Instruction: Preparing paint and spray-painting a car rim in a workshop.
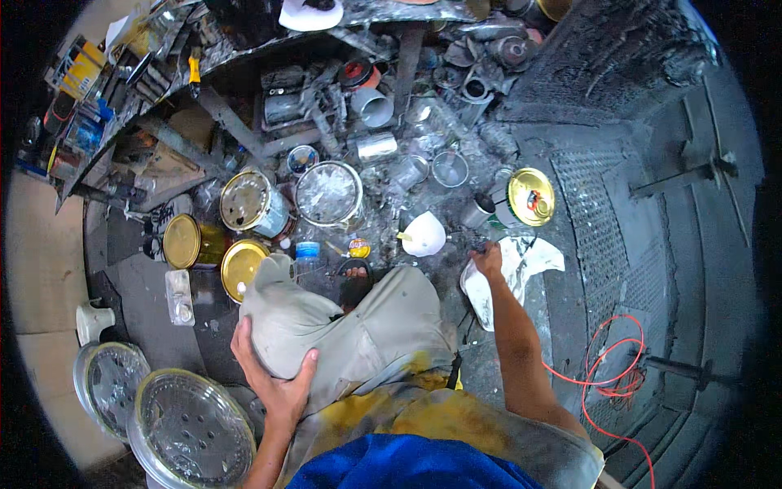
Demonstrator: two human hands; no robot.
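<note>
My left hand (273,376) rests spread on my trouser leg (281,322), holding nothing. My right hand (489,261) reaches forward with its fingers curled closed; a small dark part shows at its fingertips, but what it grips is hidden. Beside and partly behind that hand lies a crumpled white cloth (528,259). Just beyond it stand a grey metal cup (476,212) and a can with a gold lid (531,197). To the hand's left is a white paper cone or cup (424,235) with a yellowish stick at its edge.
Paint-smeared tins, including a large round one (329,194) and a gold-lidded can (182,241), crowd the floor ahead. A blue-capped bottle (307,251) stands near my foot. Clear-covered stools (191,428) are at left, an orange hose (599,383) at right. A dirty bench (366,23) spans the far side.
</note>
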